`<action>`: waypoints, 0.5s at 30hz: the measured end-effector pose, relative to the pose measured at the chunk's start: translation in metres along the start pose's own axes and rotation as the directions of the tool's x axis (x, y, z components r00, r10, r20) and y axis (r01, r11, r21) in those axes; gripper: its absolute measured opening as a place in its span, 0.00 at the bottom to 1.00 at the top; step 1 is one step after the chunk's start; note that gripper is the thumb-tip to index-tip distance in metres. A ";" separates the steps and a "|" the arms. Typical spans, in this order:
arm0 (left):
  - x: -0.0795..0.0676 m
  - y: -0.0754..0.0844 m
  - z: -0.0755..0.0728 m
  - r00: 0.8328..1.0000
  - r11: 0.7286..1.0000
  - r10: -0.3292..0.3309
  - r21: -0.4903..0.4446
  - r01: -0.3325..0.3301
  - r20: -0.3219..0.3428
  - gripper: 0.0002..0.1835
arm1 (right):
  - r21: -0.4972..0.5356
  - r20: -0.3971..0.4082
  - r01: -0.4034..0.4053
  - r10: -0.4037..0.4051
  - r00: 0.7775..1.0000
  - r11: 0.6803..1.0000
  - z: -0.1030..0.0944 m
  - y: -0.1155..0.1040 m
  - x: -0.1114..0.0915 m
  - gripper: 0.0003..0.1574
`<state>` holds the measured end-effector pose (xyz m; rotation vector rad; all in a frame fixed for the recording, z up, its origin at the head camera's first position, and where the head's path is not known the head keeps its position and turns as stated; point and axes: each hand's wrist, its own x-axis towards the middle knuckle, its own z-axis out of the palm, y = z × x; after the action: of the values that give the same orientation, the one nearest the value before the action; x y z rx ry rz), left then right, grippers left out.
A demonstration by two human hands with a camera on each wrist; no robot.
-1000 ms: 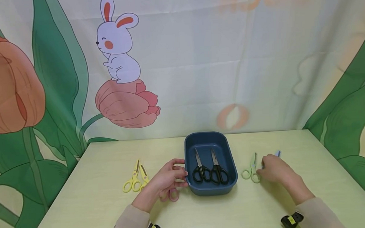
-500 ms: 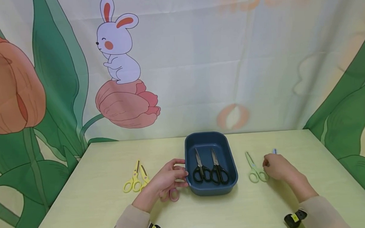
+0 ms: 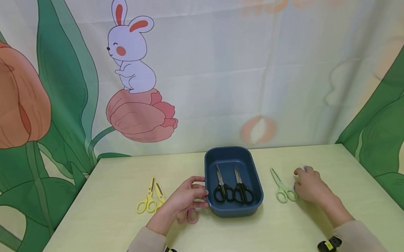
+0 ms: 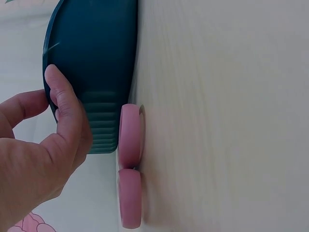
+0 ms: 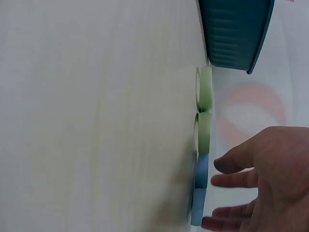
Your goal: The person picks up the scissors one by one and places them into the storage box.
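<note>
My left hand (image 3: 187, 195) has its fingertips against the left wall of a dark blue tray (image 3: 231, 213). Two pairs of black-handled scissors (image 3: 243, 194) lie in that tray. Pink scissors (image 3: 193, 216) are under my left hand, mostly hidden; only their handle loops show. To the tray's right lie light green scissors (image 3: 282, 190). My right hand (image 3: 311, 185) is spread above blue scissors (image 5: 201, 171), largely covered in the head view. In the right wrist view its fingertips are close to the blue loops, seemingly apart from them.
Two pairs of yellow scissors (image 3: 148, 204) lie on the pale table (image 3: 119, 236) left of the left forearm. A printed cloth (image 3: 203, 66) with a rabbit and tulips hangs behind the table's back edge.
The green scissors have shifted right and turned so their tips point up-left. My right hand has moved slightly right, and its fingers have spread. The left hand has stayed at the tray.
</note>
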<state>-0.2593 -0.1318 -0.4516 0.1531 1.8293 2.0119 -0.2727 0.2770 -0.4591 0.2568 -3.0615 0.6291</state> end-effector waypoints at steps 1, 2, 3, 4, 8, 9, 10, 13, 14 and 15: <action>0.000 0.000 0.000 1.000 1.000 -0.002 -0.001 0.002 -0.002 0.32 | -0.012 0.003 -0.027 0.027 1.000 1.000 0.000 -0.001 -0.001 0.23; 0.000 0.000 0.000 1.000 1.000 -0.002 -0.003 0.002 -0.003 0.32 | -0.025 0.008 -0.048 0.048 0.999 0.999 0.000 -0.001 -0.001 0.24; 0.000 0.000 0.000 1.000 1.000 -0.003 -0.005 0.003 -0.004 0.32 | -0.035 0.016 -0.063 0.064 0.998 0.997 -0.001 -0.002 -0.002 0.23; 0.000 0.000 0.000 1.000 1.000 -0.004 -0.003 0.004 -0.005 0.32 | -0.050 0.025 -0.077 0.078 0.997 0.996 -0.002 -0.003 -0.003 0.22; 0.000 0.001 0.000 1.000 1.000 -0.001 0.005 0.001 -0.001 0.31 | -0.090 0.060 -0.099 0.105 0.993 0.991 -0.005 -0.004 -0.004 0.19; 0.000 0.000 0.000 1.000 1.000 -0.001 0.006 0.001 -0.001 0.31 | -0.094 0.065 -0.099 0.105 0.992 0.991 -0.006 -0.004 -0.004 0.18; -0.001 0.001 0.000 1.000 1.000 0.000 0.007 0.000 0.001 0.31 | -0.096 0.067 -0.098 0.105 0.992 0.991 -0.006 -0.003 -0.004 0.18; -0.001 0.001 0.000 1.000 1.000 0.001 0.007 -0.001 0.002 0.31 | -0.095 0.064 -0.077 0.083 0.994 0.993 -0.008 -0.001 -0.003 0.18; 0.000 0.000 0.000 1.000 1.000 0.001 0.006 -0.001 0.002 0.32 | -0.093 0.059 -0.066 0.072 0.996 0.993 -0.007 0.000 -0.003 0.18; -0.001 0.000 0.000 1.000 1.000 0.001 0.005 -0.001 0.002 0.32 | -0.090 0.054 -0.057 0.062 0.997 0.994 -0.007 0.001 -0.003 0.18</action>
<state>-0.2589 -0.1317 -0.4511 0.1576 1.8336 2.0069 -0.2702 0.2813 -0.4529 0.1853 -3.1518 0.4944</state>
